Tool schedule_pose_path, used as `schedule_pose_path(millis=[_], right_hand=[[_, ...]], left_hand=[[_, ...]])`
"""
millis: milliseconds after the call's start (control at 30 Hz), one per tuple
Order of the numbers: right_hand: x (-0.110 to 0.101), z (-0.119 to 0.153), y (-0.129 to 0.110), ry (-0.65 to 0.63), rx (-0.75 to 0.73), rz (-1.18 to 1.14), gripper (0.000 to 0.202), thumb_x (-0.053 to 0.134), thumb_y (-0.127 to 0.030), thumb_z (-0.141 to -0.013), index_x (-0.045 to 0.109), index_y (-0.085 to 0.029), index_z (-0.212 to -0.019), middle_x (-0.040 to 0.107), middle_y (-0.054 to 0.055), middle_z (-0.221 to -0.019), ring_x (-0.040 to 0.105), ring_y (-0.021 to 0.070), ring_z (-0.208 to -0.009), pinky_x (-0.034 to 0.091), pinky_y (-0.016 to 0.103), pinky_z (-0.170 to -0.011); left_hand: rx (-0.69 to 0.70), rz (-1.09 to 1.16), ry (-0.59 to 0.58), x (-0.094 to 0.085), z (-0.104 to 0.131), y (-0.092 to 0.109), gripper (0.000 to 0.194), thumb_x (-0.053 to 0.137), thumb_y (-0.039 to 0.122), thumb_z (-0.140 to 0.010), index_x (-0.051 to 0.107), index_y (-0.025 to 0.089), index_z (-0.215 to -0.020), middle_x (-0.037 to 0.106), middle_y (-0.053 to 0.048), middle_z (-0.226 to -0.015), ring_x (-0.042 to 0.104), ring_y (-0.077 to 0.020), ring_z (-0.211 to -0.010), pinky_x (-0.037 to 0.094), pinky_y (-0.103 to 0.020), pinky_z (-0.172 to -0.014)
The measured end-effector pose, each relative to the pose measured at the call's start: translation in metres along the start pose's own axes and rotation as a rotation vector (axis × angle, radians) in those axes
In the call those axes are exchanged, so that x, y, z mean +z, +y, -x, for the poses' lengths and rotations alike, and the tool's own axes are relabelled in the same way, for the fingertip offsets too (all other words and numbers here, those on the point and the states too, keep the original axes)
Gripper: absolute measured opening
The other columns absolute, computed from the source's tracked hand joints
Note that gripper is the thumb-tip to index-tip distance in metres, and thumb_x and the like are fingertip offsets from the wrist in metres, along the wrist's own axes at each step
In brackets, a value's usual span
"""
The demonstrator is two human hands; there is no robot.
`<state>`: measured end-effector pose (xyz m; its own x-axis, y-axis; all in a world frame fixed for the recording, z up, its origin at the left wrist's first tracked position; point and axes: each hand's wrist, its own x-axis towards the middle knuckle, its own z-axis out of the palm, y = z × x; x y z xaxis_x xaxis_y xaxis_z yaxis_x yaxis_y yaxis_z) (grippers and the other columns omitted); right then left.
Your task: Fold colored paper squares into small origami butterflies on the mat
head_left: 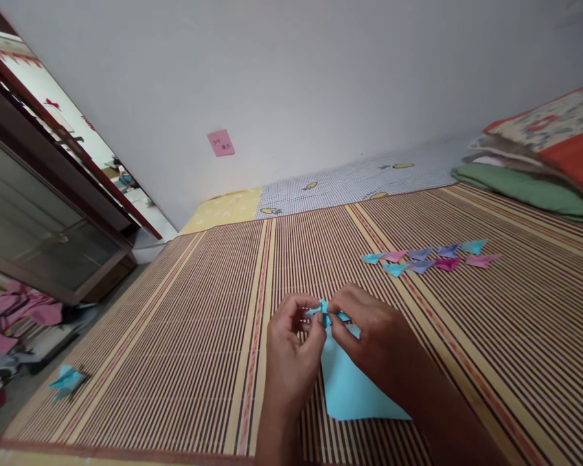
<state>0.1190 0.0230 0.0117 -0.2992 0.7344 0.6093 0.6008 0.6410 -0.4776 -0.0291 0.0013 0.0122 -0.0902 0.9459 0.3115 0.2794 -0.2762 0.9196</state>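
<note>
Between my two hands is a small folded piece of light blue paper point(324, 313). My left hand point(294, 340) pinches its left side with thumb and fingers. From the right, my right hand point(369, 323) pinches the other side, and the fingertips of both hands nearly meet. Fingers cover much of the folded paper, so its exact shape is hidden. Below my hands a flat light blue sheet of paper point(352, 385) lies on the striped bamboo mat point(214, 336); my right wrist and forearm cover part of it.
Two rows of small folded paper figures point(420, 254) in blue, pink and purple lie beyond my right hand. Another blue folded paper point(67, 382) sits near the mat's left edge. Folded bedding point(539, 188) is stacked at the right, and a pink note point(221, 143) is on the wall.
</note>
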Motion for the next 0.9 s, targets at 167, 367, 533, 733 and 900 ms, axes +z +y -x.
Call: schedule_pose_path(millis=[167,367,533,733,900], right_hand=[[0.001,0.000,0.000,0.013,0.002,-0.011,0.016,0.051,-0.007,-0.088,0.055,-0.019,-0.079,0.057,0.004,-0.081,0.057,0.0204,-0.074,0.042,0.033,-0.068],[0.001,-0.002,-0.003,0.041,0.003,-0.027,0.014,0.054,-0.008,-0.089,0.060,-0.018,-0.082,0.058,0.006,-0.085,0.057,0.0216,-0.078,0.045,0.034,-0.070],[-0.001,-0.003,-0.004,0.051,-0.015,-0.041,0.016,0.053,-0.007,-0.089,0.060,-0.018,-0.080,0.057,0.006,-0.084,0.055,0.0222,-0.079,0.045,0.035,-0.071],[-0.001,-0.005,-0.003,0.058,-0.040,-0.021,0.019,0.050,-0.007,-0.090,0.057,-0.018,-0.076,0.056,0.006,-0.084,0.054,0.0222,-0.080,0.043,0.036,-0.072],[0.002,-0.006,-0.001,0.071,-0.045,-0.006,0.016,0.053,-0.007,-0.089,0.057,-0.018,-0.078,0.059,0.008,-0.088,0.056,0.0235,-0.083,0.045,0.037,-0.073]], left_hand=[[-0.060,0.019,0.010,0.003,0.000,-0.002,0.006,0.060,0.016,-0.088,0.064,0.019,-0.092,0.065,-0.004,-0.087,0.062,-0.0161,-0.078,0.050,-0.029,-0.069],[-0.097,-0.011,0.051,0.006,0.002,0.002,0.015,0.061,0.015,-0.085,0.063,0.020,-0.098,0.063,0.000,-0.081,0.056,-0.0137,-0.067,0.045,-0.025,-0.061],[-0.120,0.032,0.044,0.007,0.002,0.003,0.010,0.062,0.017,-0.085,0.061,0.020,-0.095,0.061,0.001,-0.078,0.053,-0.0121,-0.064,0.042,-0.023,-0.057],[-0.114,0.130,0.072,0.008,0.003,-0.002,0.007,0.055,0.017,-0.092,0.059,0.021,-0.096,0.051,0.006,-0.066,0.049,-0.0117,-0.058,0.039,-0.022,-0.053],[-0.062,-0.009,0.116,0.013,0.004,-0.003,0.005,0.058,0.017,-0.091,0.060,0.020,-0.094,0.059,0.002,-0.075,0.056,-0.0134,-0.064,0.045,-0.024,-0.058]])
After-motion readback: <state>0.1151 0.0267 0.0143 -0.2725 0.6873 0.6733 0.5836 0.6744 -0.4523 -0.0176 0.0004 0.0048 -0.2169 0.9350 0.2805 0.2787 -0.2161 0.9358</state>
